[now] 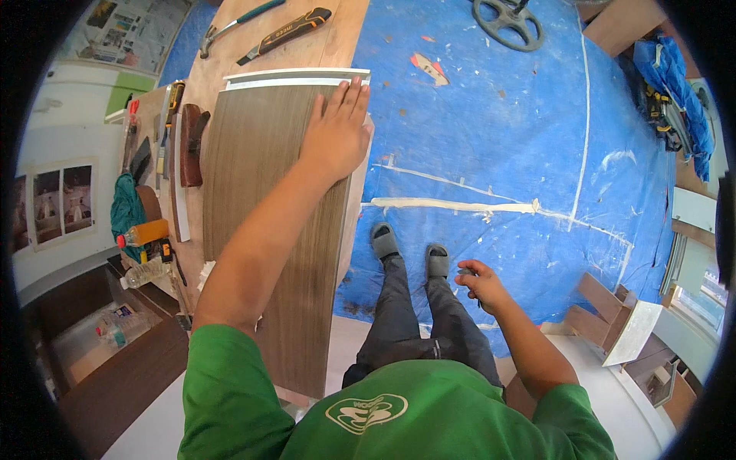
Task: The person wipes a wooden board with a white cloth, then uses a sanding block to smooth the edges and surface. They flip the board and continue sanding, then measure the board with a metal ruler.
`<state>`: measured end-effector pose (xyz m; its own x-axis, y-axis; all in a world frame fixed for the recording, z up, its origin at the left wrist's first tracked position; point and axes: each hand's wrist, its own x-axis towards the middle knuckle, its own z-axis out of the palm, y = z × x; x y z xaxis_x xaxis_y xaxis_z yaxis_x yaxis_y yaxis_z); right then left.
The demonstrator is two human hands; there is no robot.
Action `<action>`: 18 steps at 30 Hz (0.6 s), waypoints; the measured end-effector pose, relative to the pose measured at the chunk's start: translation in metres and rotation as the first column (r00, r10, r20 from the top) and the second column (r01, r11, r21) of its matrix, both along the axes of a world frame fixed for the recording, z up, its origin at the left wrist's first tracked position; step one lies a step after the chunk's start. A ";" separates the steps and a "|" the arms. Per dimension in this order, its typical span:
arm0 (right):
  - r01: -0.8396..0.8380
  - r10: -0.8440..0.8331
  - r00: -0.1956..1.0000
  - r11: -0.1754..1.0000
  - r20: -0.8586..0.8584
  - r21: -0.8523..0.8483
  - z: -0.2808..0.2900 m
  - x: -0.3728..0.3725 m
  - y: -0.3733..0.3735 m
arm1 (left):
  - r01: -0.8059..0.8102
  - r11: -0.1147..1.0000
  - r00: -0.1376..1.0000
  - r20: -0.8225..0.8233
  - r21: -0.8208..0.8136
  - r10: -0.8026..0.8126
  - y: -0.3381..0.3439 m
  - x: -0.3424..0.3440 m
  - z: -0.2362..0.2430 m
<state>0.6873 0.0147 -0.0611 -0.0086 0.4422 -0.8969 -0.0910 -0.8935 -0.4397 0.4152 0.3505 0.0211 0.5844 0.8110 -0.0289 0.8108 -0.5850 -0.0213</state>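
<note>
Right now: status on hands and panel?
Left hand flat on wood-grain panel. Right hand off bench, pinching something small. Hammer and handsaw beyond panel.

Tools (pixel 165 153) left of panel (pixel 264 199); right side open

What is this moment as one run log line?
left hand: flat on wood panel | right hand: holds small object, unclear | floor: blue tarp

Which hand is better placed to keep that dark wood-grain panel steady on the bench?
Left. The left hand already lies flat on the wood-grain panel near its far end. The right hand hangs off to the side above the blue tarp, curled around something small, away from the panel.
</note>
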 end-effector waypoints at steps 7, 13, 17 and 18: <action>0.114 -0.117 0.990 0.993 -0.082 -0.044 0.008 0.014 -0.017 | 0.011 1.000 1.000 0.011 -0.001 -0.011 -0.027 -0.005 0.005; 0.319 -0.327 0.916 0.945 -0.235 -0.072 0.003 0.018 -0.024 | -0.074 0.996 0.996 0.044 0.048 0.072 -0.015 0.012 -0.001; 0.496 -0.491 0.770 0.862 -0.407 -0.101 0.014 0.014 -0.010 | -0.028 0.999 0.997 0.075 0.036 0.025 -0.038 -0.007 -0.001; 0.492 -0.480 0.754 0.865 -0.449 -0.098 0.018 0.010 -0.003 | 0.000 1.000 0.997 0.071 0.007 0.000 -0.050 -0.016 0.001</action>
